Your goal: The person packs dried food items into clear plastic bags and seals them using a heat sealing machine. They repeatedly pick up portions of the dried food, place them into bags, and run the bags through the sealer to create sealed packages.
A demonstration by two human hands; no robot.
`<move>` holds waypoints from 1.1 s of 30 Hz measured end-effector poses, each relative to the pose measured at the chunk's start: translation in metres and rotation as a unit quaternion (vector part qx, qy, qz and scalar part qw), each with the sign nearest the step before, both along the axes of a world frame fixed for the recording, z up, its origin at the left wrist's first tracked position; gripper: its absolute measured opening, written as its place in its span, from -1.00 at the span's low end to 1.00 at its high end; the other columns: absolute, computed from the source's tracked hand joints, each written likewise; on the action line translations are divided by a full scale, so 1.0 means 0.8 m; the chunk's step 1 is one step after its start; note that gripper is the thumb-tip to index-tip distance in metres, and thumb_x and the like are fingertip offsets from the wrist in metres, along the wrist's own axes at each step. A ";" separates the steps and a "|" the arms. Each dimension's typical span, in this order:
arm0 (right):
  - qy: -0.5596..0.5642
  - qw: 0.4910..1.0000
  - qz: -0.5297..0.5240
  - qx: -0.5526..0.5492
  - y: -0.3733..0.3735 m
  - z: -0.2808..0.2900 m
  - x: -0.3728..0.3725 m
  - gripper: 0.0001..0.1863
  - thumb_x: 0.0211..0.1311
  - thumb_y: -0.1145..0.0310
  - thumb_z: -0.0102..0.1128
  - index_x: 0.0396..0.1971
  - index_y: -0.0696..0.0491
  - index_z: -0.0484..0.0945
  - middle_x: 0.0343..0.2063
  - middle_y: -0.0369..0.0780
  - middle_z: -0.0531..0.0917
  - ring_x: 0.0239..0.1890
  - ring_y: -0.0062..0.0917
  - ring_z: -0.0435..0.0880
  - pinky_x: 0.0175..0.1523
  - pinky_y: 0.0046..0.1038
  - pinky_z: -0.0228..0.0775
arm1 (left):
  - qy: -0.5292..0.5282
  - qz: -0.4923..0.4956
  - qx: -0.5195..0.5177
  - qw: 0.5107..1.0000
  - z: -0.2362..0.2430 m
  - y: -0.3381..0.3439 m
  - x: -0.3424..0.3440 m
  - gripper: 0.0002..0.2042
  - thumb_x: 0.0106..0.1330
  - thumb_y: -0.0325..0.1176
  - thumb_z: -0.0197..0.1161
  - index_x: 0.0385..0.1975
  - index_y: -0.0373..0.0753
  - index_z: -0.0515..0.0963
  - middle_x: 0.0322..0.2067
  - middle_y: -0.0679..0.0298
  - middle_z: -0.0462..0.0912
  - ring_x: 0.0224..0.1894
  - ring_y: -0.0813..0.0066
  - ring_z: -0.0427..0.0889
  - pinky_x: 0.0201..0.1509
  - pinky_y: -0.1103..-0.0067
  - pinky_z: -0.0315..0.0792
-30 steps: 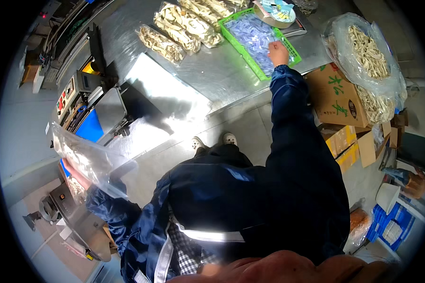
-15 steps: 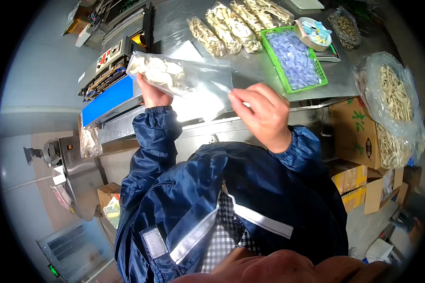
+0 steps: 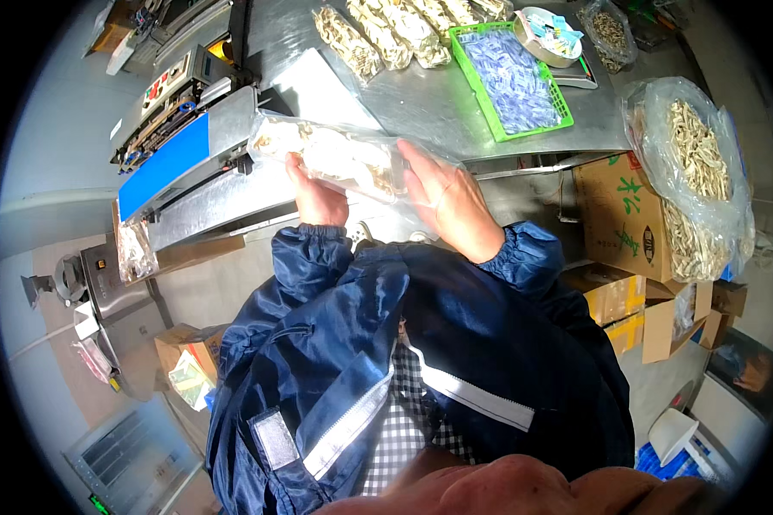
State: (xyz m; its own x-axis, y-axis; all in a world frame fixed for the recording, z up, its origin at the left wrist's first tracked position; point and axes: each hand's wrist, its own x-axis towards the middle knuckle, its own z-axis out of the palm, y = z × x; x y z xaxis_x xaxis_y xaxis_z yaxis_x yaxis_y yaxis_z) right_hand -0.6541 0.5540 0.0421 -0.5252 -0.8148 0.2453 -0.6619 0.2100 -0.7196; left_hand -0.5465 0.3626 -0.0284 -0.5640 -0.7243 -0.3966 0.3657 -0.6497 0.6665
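Note:
A clear plastic bag (image 3: pixel 343 159) filled with pale, cream-coloured dried pieces lies across my two hands, above the front edge of the steel table (image 3: pixel 438 120). From below and in front, my left hand (image 3: pixel 320 199) grips its middle, thumb up along the near side. My right hand (image 3: pixel 449 202) rests against the bag's right end with fingers stretched out flat, loose clear film lying around them. The exact kind of the dried pieces is hard to make out. Part of the left fingers is hidden behind the bag.
Several filled bags (image 3: pixel 386 34) lie at the back of the table, beside a green basket (image 3: pixel 498 129) of small clear packets and a round tub (image 3: pixel 567 60). At left stands a machine with a blue panel (image 3: pixel 167 163). A carton (image 3: pixel 614 219) and large filled sack (image 3: pixel 700 163) are at right.
My right hand has moved from pinching the bag's outstretched end to lying flat against it. The bag and left hand have shifted right and closer to me; the view has turned slightly.

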 end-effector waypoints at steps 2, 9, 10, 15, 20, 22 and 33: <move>-0.007 1.000 0.019 -0.006 -0.001 -0.005 -0.001 -0.52 0.37 0.48 0.13 0.27 0.16 0.37 -0.09 0.10 0.65 -0.11 0.06 0.65 -0.08 -0.17 0.53 | -0.001 0.014 0.004 1.000 -0.007 0.007 0.009 -0.38 0.53 0.21 -0.20 0.36 -0.13 0.33 0.29 0.30 0.47 0.34 0.28 0.39 0.44 0.29 0.21; -0.015 0.999 0.032 0.003 0.004 0.016 0.011 -0.50 0.32 0.38 0.19 0.24 0.14 0.38 -0.08 0.02 0.66 -0.21 0.01 0.68 -0.14 -0.13 0.54 | 0.033 0.024 0.008 0.999 0.003 0.002 0.027 -0.40 0.54 0.18 -0.15 0.36 -0.13 0.32 0.28 0.29 0.47 0.33 0.29 0.40 0.43 0.32 0.22; -0.044 0.998 0.035 0.007 0.002 0.017 0.015 -0.49 0.32 0.38 0.19 0.24 0.14 0.38 -0.07 0.02 0.66 -0.20 0.01 0.68 -0.13 -0.14 0.54 | 0.029 0.033 0.001 0.999 0.000 0.001 0.029 -0.40 0.54 0.18 -0.15 0.36 -0.13 0.32 0.27 0.29 0.48 0.33 0.29 0.40 0.43 0.32 0.22; -0.024 0.992 0.123 -0.017 0.003 0.005 0.019 -0.39 0.31 0.49 0.06 0.38 0.16 0.26 0.24 0.08 0.46 0.20 -0.03 0.53 0.25 -0.22 0.42 | 0.041 0.035 0.001 0.999 0.010 0.000 0.039 -0.38 0.56 0.15 -0.22 0.37 -0.21 0.27 0.31 0.20 0.41 0.37 0.24 0.34 0.46 0.29 0.16; -0.078 0.988 0.131 0.001 -0.003 -0.009 0.009 -0.40 0.32 0.50 0.06 0.38 0.14 0.28 0.19 0.06 0.52 -0.02 -0.07 0.65 0.10 -0.30 0.51 | 0.032 0.019 0.027 0.999 -0.002 -0.002 0.048 -0.40 0.52 0.18 -0.12 0.35 -0.12 0.33 0.27 0.28 0.48 0.32 0.29 0.42 0.42 0.30 0.24; -0.218 0.964 0.132 0.071 0.013 0.010 -0.001 -0.41 0.32 0.52 0.07 0.37 0.14 0.31 0.12 0.03 0.59 -0.17 -0.19 0.72 0.00 -0.38 0.54 | 0.032 0.031 0.057 0.997 -0.002 -0.004 0.051 -0.42 0.51 0.17 -0.08 0.33 -0.13 0.36 0.25 0.28 0.51 0.30 0.30 0.45 0.41 0.31 0.27; -0.629 0.719 0.072 -0.286 -0.116 -0.037 0.046 -0.04 0.29 0.31 0.42 0.52 -0.04 -0.06 0.30 -0.13 0.35 0.36 -0.42 0.30 0.37 -0.18 0.20 | 0.232 0.160 0.064 0.957 0.028 -0.043 0.058 -0.42 0.42 0.00 0.14 0.27 -0.29 0.35 0.29 0.10 0.43 0.34 0.15 0.37 0.50 0.24 0.19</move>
State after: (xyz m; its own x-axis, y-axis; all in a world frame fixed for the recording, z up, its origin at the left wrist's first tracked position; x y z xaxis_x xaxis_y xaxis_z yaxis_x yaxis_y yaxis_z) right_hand -0.6174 0.4608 0.0123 -0.5461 -0.8370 -0.0335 0.6028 -0.3649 -0.7095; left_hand -0.5002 0.3282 -0.0058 -0.4588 -0.8518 -0.2530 0.7970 -0.5204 0.3066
